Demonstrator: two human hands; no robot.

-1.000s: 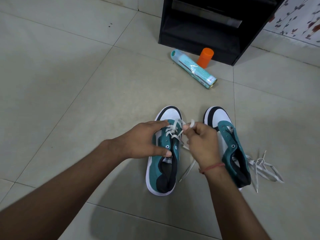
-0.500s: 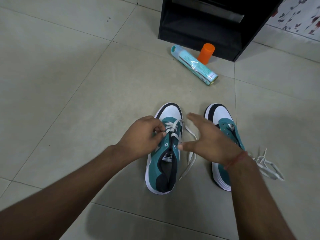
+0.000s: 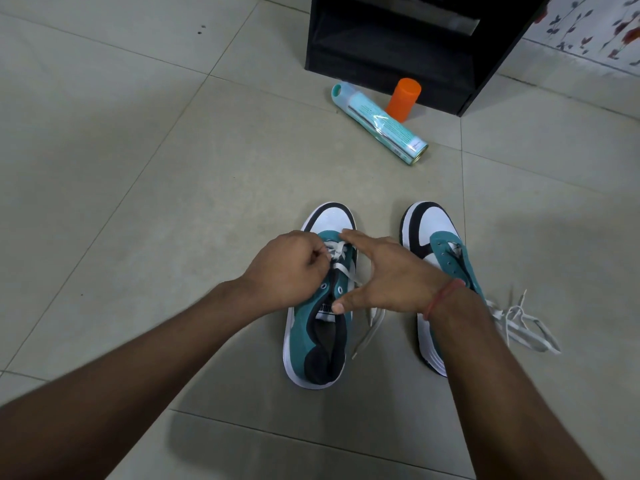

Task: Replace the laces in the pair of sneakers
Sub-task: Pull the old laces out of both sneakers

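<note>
Tiled floor [image 3: 138,168] | two sneakers [image 3: 317,327] | left hand [image 3: 287,271] pinches lace [image 3: 341,268] — right hand [image 3: 388,278] spread, empty

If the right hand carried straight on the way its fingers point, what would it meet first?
Probably the left hand: the right hand points left across the left sneaker's white lace. Its height above the lace is unclear.

Soft, dim light (edges bowed)

We list: pale grey tiled floor [image 3: 138,168]; black open-fronted cabinet [image 3: 398,39] at top; teal cylindrical spray can [image 3: 379,123] lying on its side before it; orange plastic cap [image 3: 402,99] upright, just beside the can; floral-patterned wall [image 3: 595,26] at top right
</note>
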